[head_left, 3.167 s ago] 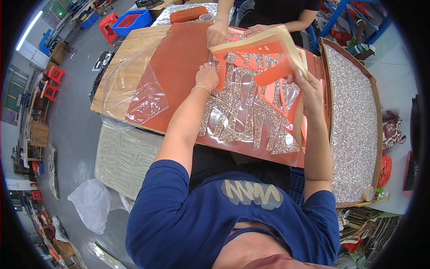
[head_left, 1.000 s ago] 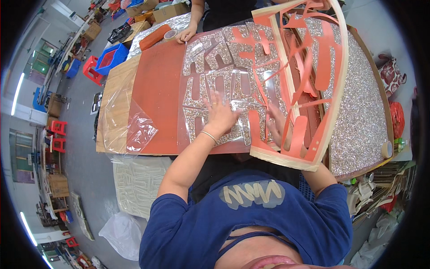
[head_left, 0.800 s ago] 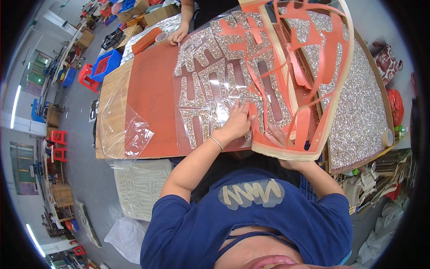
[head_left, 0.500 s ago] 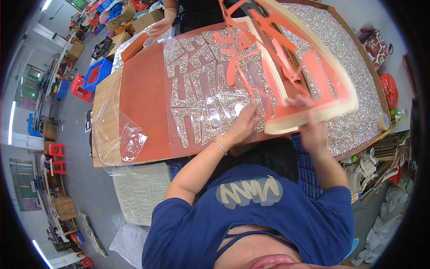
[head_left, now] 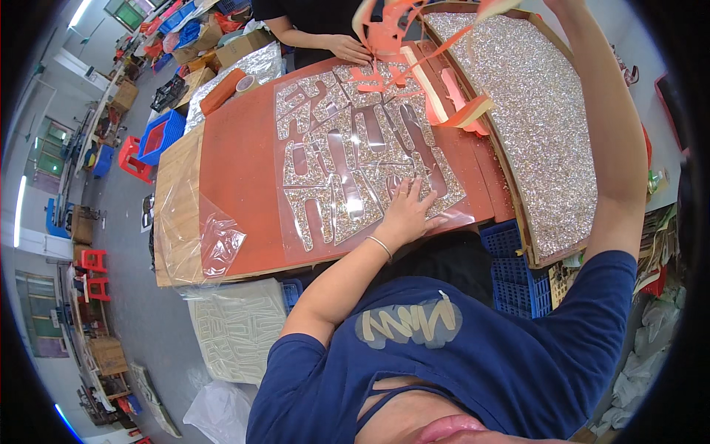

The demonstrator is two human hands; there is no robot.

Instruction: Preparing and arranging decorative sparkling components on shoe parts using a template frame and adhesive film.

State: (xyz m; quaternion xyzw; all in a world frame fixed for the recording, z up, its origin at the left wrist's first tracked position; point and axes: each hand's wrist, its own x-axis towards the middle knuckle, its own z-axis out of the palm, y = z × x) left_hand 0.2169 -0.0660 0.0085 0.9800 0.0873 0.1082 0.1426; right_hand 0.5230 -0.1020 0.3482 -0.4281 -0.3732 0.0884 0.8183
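My left hand [head_left: 407, 211] lies flat with fingers spread on the near right part of a clear plastic sheet [head_left: 467, 210]. That sheet bears silvery glitter panels [head_left: 296, 206] with plain cut-out shapes among them. My right arm [head_left: 610, 148] stretches up to the far right; its hand is cut off by the top edge, so its fingers are hidden. Near it, a coral stencil-like sheet with a cream border [head_left: 473, 111] hangs raised and twisted, its loose strips above the far part of the panels. A co-worker's hand [head_left: 349, 49] is beside those strips.
Under the sheet is a reddish-brown board [head_left: 237, 163] on a wooden table [head_left: 176, 155]. At right stands a wide tray full of glitter [head_left: 518, 96]. Blue crates [head_left: 510, 270] sit below the table edge. A tape roll [head_left: 245, 83] lies at the far left.
The coral sheet has been lifted up and away, uncovering the right panels and tray. My right arm swung up and far. My left hand flattened onto the clear sheet. The co-worker's hand moved right.
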